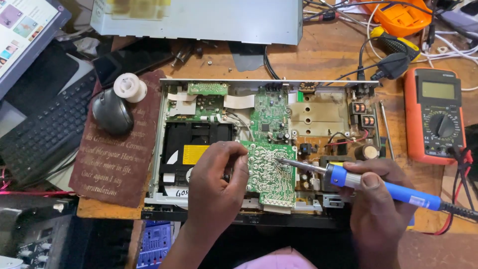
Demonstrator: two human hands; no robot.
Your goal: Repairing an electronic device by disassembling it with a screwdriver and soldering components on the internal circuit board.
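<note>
An opened disc player chassis [160, 129] lies on the wooden bench, its green and tan boards exposed. My left hand [216, 184] grips the left edge of a green circuit board [269, 174], solder side up, tilted over the chassis front. My right hand [373, 199] holds a blue-handled soldering iron [383, 187]. Its metal tip touches the board near the upper right corner. The iron's black cable runs off to the right.
An orange multimeter [434, 114] sits at the right with red and black leads. A black mouse [112, 112] and white solder spool [130, 87] rest on a brown pad [119, 164]. A black keyboard [45, 132] lies left, a grey metal cover [199, 20] behind.
</note>
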